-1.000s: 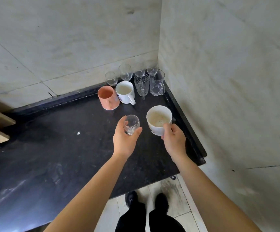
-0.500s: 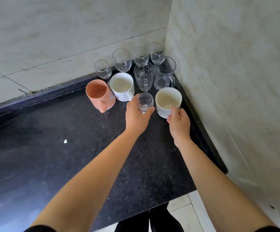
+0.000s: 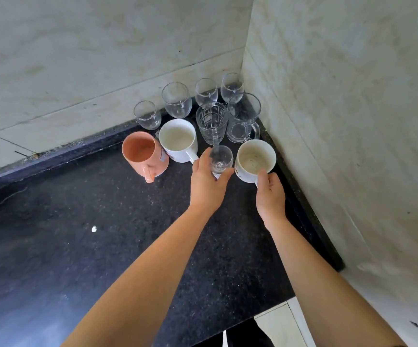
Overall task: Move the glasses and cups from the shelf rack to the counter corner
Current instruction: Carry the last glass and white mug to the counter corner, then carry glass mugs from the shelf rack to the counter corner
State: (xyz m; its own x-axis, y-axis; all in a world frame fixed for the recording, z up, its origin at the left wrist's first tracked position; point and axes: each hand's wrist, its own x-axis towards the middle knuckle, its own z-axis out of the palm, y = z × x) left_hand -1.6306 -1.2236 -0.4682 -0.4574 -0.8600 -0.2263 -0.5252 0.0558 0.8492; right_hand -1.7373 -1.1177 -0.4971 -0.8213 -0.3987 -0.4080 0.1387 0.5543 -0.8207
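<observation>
My left hand (image 3: 206, 182) grips a small clear glass (image 3: 220, 158) in front of the ribbed glass (image 3: 211, 122). My right hand (image 3: 270, 194) holds the handle of a white cup (image 3: 255, 159) with a stained inside, close to the right wall. Both sit low at the black counter (image 3: 103, 234); whether they touch it I cannot tell. In the corner behind stand a white mug (image 3: 178, 140), an orange mug (image 3: 143, 152), a clear glass mug (image 3: 243, 118) and several stemless glasses (image 3: 176, 100).
Tiled walls (image 3: 340, 108) close the corner at the back and right. The counter's front edge (image 3: 265, 303) drops to a tiled floor. A small white speck (image 3: 94, 229) lies on the counter to the left.
Both hands have carried the small glass and the white cup forward and down into the corner group. My view has moved closer to the corner.
</observation>
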